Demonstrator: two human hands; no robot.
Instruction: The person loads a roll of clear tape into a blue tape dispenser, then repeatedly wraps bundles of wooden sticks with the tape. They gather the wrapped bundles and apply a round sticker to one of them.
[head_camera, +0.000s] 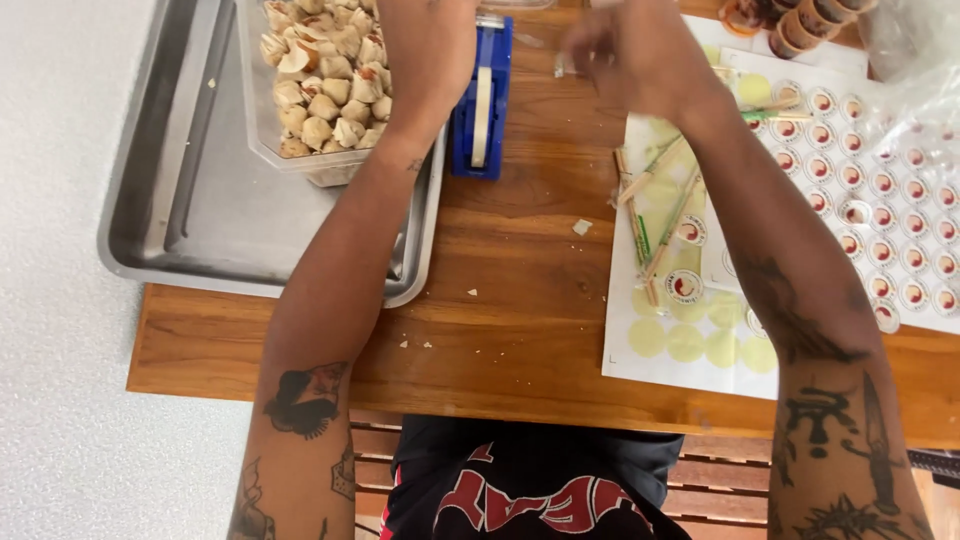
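Your left hand (425, 45) reaches over the clear plastic tub of pale wrapped dumplings (320, 80), which sits in the steel tray (190, 220) at the desk's (500, 300) left end; its fingers run out of view, so you cannot tell their grip. Your right hand (625, 50) is blurred, fingers curled together near the top edge, just right of the blue tape dispenser (482, 100). Under your right forearm lie wrapped wooden chopsticks (650, 215) on a white sheet of round stickers (880, 210).
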